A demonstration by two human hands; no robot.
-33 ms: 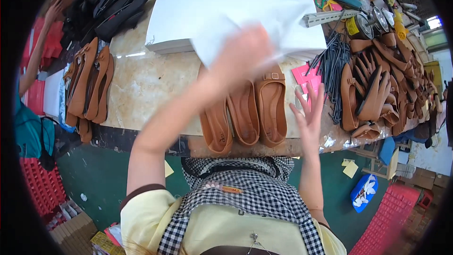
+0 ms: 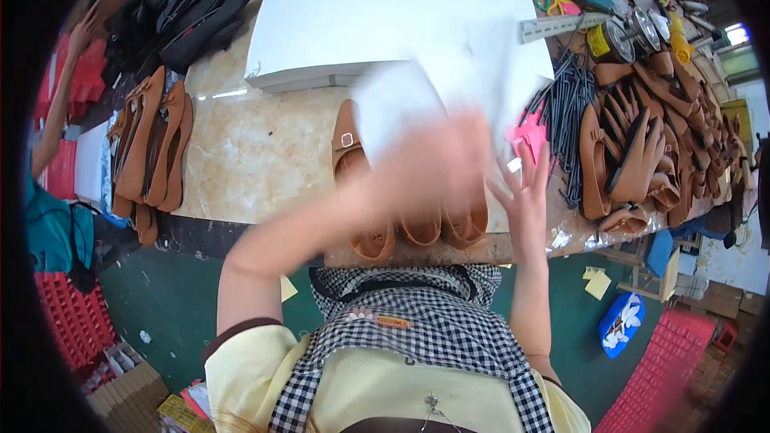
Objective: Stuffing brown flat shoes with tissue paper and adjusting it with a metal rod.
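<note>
Blurred by motion, my left hand [image 2: 441,160] grips a sheet of white paper [image 2: 399,104] over the table. Beneath it, several brown flat shoes stand in a row at the table's near edge, toes pointing away from me. The leftmost shoe [image 2: 373,245] shows its buckle; the hand and sheet partly hide the others. Just right of the row, my right hand [image 2: 525,204] is raised with fingers spread, holding nothing. Behind lies a thick stack of white paper [image 2: 345,16], a metal bar [image 2: 561,26] resting across its right end.
More brown shoes stand at the left [image 2: 152,144], with a large pile of shoes [image 2: 642,140] at the right. Dark thin rods [image 2: 568,104] and pink slips [image 2: 529,136] lie beside the paper stack. Black straps [image 2: 192,24] fill the back left. A person's arm [image 2: 60,96] shows far left.
My left hand has drawn the sheet off the stack, toward me and to the right, so it now hangs over the shoes. My right hand stays almost in place.
</note>
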